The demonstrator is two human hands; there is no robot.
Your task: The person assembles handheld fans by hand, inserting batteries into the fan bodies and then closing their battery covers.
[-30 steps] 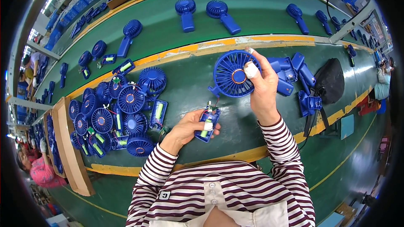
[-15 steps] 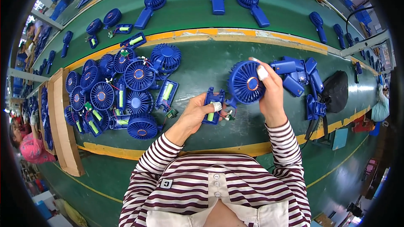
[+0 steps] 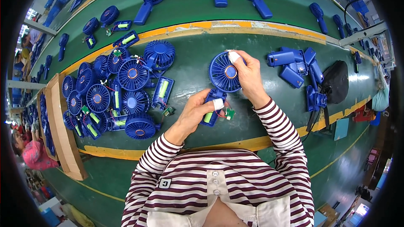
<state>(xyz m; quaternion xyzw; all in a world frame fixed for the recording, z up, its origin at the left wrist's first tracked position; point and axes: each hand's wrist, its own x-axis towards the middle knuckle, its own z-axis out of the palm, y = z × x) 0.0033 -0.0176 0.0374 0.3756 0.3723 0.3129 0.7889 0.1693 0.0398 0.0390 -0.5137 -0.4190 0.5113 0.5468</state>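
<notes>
My left hand (image 3: 196, 111) is closed on a blue fan handle shell (image 3: 210, 117) with a pale green battery cell inside it. A small green circuit board (image 3: 229, 113) hangs by thin wires beside that shell. My right hand (image 3: 250, 75) grips the right rim of a round blue fan head (image 3: 223, 72), thumb over its grille. The head's lower edge meets the top of the handle shell; whether the two are joined is hidden by my thumb and the wires. White wrapping covers some of my fingertips.
Left of my hands lies a pile of fan heads (image 3: 134, 74) with opened handles. A cardboard tray (image 3: 63, 128) stands beyond it. To the right are blue handle covers (image 3: 292, 77) and a black pouch (image 3: 336, 82). Assembled fans (image 3: 257, 4) lie on the green belt (image 3: 185, 6) behind.
My right hand has brought the fan head leftward and down against the handle shell's top. The left hand stays close to its place, still holding the shell.
</notes>
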